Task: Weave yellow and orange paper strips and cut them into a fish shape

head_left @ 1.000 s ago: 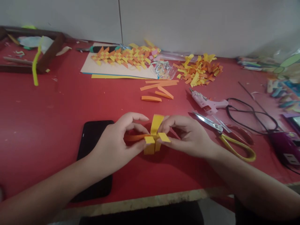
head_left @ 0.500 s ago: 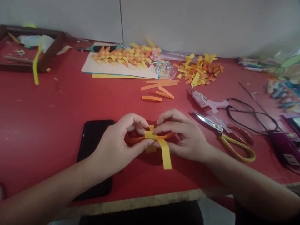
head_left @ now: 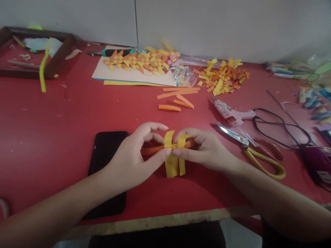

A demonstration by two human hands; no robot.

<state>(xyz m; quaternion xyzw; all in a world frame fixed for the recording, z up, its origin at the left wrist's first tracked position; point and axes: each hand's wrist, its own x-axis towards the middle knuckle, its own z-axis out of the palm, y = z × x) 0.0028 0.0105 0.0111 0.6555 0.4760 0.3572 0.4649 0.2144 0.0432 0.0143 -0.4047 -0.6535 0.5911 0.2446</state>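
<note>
Between my hands, above the red table, are interlaced yellow paper strips (head_left: 171, 167) and orange paper strips (head_left: 152, 150). The yellow ones stand crosswise to the orange, with ends sticking up and hanging down. My left hand (head_left: 139, 151) pinches the weave at its left side, thumb in front and forefinger raised behind. My right hand (head_left: 204, 148) grips the right side with its thumb on the front; its fingertips are partly hidden behind the yellow strips. A black phone (head_left: 107, 172) lies under my left wrist.
Scissors (head_left: 243, 141) and a pink glue gun (head_left: 232, 113) with a looped cord lie at right. Loose orange strips (head_left: 169, 108), a woven paper band (head_left: 142, 62) and a pile of paper pieces (head_left: 223, 77) lie behind. A wooden frame (head_left: 59, 57) sits far left.
The long yellow strip that hung down at the right now points upward beside another raised yellow end. My right fingers have moved behind the weave, and the view has shifted slightly.
</note>
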